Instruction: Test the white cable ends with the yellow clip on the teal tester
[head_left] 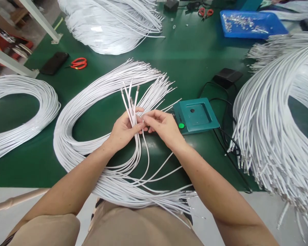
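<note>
White wire, two hands busy: a few strands up, plenty lying down

Green table (195, 65) across the view, and what a spread of wire on it! Biggest is the right coil (256, 112), spilling over the near edge. Here's the middle coil (63, 133), looping around behind the hands and back toward the body, and beyond it the far heap (100, 27). Over to the side, the left coil (47, 102). Now the centre: left hand (122, 131) closed around a small bunch (138, 147), tips pointing up. Right hand (166, 128) comes in narrow, fingertips pinching one strand (148, 152) right beside that bunch. A teal device (199, 116) sits just past the right hand. Progress? A handful looks gathered; most of the middle coil looks ungathered, loose ends fanned out both sides. How many are finished, I can't tell.
</note>
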`<action>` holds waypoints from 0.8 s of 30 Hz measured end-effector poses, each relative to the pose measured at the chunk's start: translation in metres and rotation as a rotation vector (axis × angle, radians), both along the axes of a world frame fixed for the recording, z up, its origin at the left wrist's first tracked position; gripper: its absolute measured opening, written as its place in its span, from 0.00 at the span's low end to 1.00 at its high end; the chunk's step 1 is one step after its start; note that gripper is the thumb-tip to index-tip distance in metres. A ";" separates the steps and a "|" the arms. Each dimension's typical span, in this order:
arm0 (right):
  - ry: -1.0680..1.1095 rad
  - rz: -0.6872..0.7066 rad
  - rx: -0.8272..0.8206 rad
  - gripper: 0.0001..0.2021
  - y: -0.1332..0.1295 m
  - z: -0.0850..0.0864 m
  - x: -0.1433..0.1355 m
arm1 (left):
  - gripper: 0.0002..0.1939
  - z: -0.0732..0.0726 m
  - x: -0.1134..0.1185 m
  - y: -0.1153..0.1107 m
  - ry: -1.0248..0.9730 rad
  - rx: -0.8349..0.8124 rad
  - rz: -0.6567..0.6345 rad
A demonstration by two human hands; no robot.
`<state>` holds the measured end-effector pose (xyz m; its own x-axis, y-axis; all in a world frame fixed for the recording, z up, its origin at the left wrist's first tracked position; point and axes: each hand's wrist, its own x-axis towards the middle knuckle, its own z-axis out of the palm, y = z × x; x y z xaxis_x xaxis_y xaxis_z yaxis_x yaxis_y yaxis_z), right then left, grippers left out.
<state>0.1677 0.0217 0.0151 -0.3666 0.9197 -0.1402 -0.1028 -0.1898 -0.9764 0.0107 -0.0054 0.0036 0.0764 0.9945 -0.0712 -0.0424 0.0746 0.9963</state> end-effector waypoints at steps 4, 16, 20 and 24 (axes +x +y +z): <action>-0.384 -0.092 0.441 0.05 -0.001 -0.006 0.001 | 0.19 -0.002 -0.003 0.000 -0.122 -0.095 -0.068; -1.137 0.016 1.268 0.12 0.007 0.000 0.015 | 0.20 -0.001 -0.007 0.007 -0.252 -0.275 -0.001; -1.292 0.017 1.091 0.11 0.014 0.007 0.029 | 0.21 -0.006 -0.004 0.009 -0.112 -0.192 0.045; -1.285 0.136 1.038 0.10 0.019 0.008 0.039 | 0.22 -0.009 -0.001 0.011 -0.037 -0.174 0.044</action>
<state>0.2065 0.0407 0.0227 -0.5845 0.7817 0.2174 0.7804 0.6150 -0.1129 0.0095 0.0057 -0.0055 0.0390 0.9698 -0.2408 -0.0853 0.2434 0.9662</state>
